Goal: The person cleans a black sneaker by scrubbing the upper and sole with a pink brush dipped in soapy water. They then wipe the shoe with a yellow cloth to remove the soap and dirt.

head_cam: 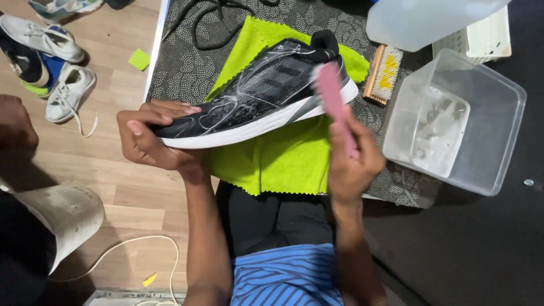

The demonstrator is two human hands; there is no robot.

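A black sneaker [260, 90] with a white sole, streaked with soapy foam, is held on its side above a lime-green cloth [283, 153]. My left hand [150, 139] grips the shoe's toe end. My right hand [351, 161] is closed around a pink brush [331, 96], whose upper end lies against the shoe's heel side.
A clear plastic tub [498, 141] with soapy water stands at the right, a wooden brush [382, 73] and a white basket [487, 37] behind it. A dark patterned mat [181, 68] covers the table. White sneakers [68, 93] lie on the wooden floor at the left, with a grey bucket [68, 215] and white cable [141, 243].
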